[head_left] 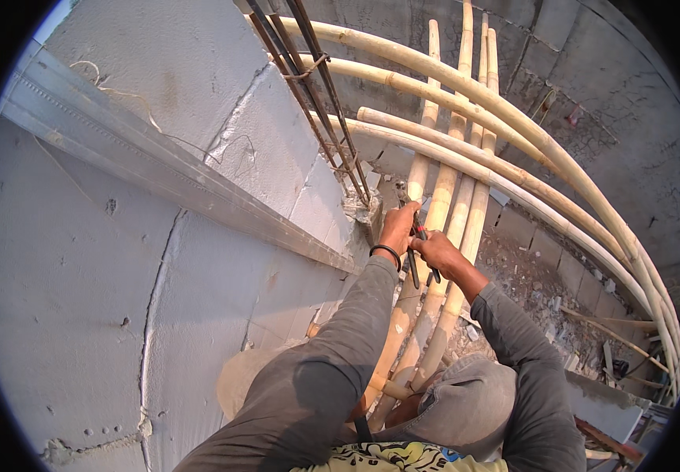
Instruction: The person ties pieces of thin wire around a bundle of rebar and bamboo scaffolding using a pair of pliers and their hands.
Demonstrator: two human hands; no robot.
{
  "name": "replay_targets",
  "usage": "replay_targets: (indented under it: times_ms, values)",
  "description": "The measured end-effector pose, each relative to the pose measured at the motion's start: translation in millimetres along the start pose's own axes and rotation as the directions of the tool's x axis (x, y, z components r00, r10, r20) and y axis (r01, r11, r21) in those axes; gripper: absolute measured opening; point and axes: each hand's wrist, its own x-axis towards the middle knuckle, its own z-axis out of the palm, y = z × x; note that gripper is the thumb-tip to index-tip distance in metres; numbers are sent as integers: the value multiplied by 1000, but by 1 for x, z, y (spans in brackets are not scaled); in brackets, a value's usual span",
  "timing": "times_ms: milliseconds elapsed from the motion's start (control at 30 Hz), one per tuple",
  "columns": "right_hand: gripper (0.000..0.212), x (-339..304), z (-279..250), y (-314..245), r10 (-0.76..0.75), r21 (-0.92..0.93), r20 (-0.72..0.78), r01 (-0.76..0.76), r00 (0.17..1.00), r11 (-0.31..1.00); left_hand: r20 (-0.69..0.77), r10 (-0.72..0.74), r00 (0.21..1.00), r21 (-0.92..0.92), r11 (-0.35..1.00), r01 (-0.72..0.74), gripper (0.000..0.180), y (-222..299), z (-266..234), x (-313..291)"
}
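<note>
A pair of pliers (413, 271) with dark handles and a touch of red is between my hands, above the bamboo poles. My right hand (444, 253) is closed around it, and the handle ends stick out toward me. On its left, my left hand (396, 230), with a black band at the wrist, is closed close to the pliers' head. What its fingers pinch is hidden. Beneath both hands run several lengthwise bamboo poles (444, 200), side by side and pointing away from me. Farther off, other bamboo poles (505, 169) cross them.
On the left rises a grey block wall (72, 259) with a long pale ledge (175, 169). Upright rusty steel bars (320, 94) stand at its end, near my left hand. Rubble ground (517, 263) lies far below on the right. Another grey wall (631, 110) stands beyond.
</note>
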Motion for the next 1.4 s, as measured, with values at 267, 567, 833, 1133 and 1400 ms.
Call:
replay_targets:
  times_ms: [267, 567, 833, 1133, 1400]
  values:
    - [40, 5, 15, 34, -115, -72, 48, 118, 992, 990, -34, -112, 993, -55, 992, 110, 18, -39, -27, 21]
    - [33, 10, 15, 19, -222, 184, 3, 218, 975, 958, -76, 22, 997, -215, 976, -38, 11, -10, -37, 47]
    - [20, 14, -11, 0, -127, 220, 214, 78, 969, 972, -10, -9, 1000, -333, 943, 6, 10, 1, -34, 31]
    - [25, 5, -46, 3, -152, -308, 189, 206, 970, 929, -84, 250, 965, -222, 939, -263, 14, -10, -34, 33]
    - [10, 6, -54, 32, -125, 116, 263, 98, 957, 988, -24, 319, 948, 86, 945, -316, 20, 4, -40, 13]
